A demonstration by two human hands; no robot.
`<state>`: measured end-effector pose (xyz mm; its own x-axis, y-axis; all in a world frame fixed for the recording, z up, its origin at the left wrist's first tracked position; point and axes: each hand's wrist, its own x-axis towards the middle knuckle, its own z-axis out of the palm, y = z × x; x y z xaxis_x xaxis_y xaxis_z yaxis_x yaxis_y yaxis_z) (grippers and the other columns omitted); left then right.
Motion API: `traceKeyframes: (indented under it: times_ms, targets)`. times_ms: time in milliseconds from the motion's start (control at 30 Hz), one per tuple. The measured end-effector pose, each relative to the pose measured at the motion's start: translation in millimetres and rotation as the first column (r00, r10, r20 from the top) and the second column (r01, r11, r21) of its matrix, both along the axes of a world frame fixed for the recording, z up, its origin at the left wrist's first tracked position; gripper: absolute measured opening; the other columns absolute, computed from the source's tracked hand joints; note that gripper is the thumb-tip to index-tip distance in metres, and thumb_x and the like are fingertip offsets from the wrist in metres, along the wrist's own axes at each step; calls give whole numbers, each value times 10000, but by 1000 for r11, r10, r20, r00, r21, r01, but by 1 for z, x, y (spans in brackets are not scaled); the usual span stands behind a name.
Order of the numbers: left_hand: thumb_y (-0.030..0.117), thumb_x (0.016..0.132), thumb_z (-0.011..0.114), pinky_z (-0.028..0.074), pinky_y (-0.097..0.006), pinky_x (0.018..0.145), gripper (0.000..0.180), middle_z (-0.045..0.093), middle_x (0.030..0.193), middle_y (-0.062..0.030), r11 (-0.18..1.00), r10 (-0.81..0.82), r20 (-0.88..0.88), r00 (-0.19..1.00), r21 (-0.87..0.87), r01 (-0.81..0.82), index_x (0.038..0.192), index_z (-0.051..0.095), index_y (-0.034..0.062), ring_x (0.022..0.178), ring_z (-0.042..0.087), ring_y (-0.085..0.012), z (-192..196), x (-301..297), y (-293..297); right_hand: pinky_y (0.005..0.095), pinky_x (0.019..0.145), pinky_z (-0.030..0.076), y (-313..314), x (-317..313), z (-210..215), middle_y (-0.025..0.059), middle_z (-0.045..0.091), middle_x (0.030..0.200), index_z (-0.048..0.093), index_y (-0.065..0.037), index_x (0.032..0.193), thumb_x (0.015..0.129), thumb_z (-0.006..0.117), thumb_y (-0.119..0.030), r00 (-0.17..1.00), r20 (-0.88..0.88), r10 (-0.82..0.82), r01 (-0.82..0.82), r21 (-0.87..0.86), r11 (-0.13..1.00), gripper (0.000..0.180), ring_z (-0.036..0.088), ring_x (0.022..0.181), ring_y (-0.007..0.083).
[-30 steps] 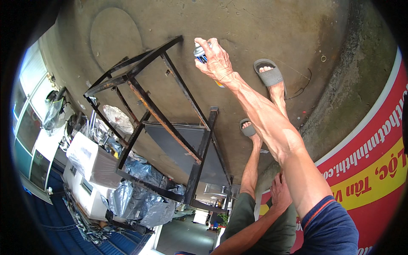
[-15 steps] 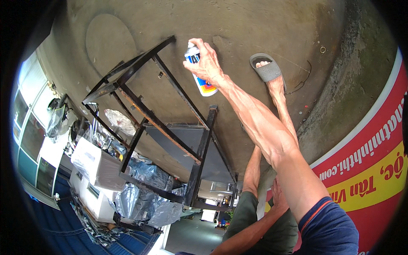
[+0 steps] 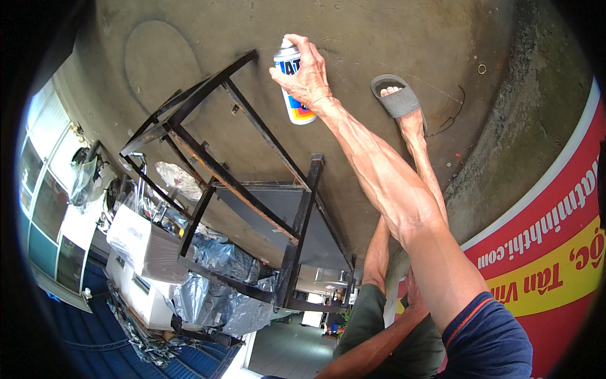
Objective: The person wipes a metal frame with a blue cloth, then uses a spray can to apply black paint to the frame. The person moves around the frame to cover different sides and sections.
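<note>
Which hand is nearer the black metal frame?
Right. The right hand, gripping the white spray can, is just beside the black metal frame; the left hand rests by the knee, farther back.

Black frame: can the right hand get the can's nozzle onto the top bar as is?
Probably yes. The right hand holds the spray can up beside the frame's top bar, with only bare floor between.

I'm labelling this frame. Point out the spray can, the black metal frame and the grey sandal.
spray can (image 3: pixel 295 101): head view, on the white body below the fingers.
black metal frame (image 3: pixel 302 218): head view, on the upright leg nearest the arm.
grey sandal (image 3: pixel 399 101): head view, on the strap over the foot.
</note>
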<state>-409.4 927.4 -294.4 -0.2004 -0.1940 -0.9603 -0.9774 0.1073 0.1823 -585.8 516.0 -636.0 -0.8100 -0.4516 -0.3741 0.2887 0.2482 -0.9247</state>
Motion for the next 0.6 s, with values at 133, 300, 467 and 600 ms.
traceKeyframes:
  times_ms: [133,300,467,600]
  targets:
    - [349,943,687,458,-597,1011,576,535,1393,-211,1000,-3,-1,1000,1,3,1415,605,29,1290,490,-448,0,-1,-2,541,906,585,6,11,6,225,626,1151,525,-167,1369,766,861,-190,990,47,129,-130,21,991,691,684,1044,441]
    - [346,944,685,454,-597,1013,573,538,1400,-210,1000,0,1,1000,8,0,1416,605,30,1298,484,-447,2,-1,-2,538,910,587,18,24,7,229,625,1140,526,-161,1375,762,857,-191,990,33,139,-140,13,990,697,682,1049,440]
    - [343,946,684,450,-597,1016,570,541,1407,-208,1000,6,-11,1000,4,-6,1416,606,31,1306,478,-446,2,7,5,546,909,585,20,18,7,227,628,1122,529,-169,1369,767,854,-192,981,85,173,-174,8,985,685,682,1055,436]
    - [341,947,683,447,-597,1019,567,543,1413,-207,1000,12,-13,1000,-4,-12,1416,606,31,1313,473,-445,-2,9,7,548,906,587,7,2,8,230,625,1139,519,-188,1381,768,853,-190,997,39,72,-74,40,996,698,688,1043,441]
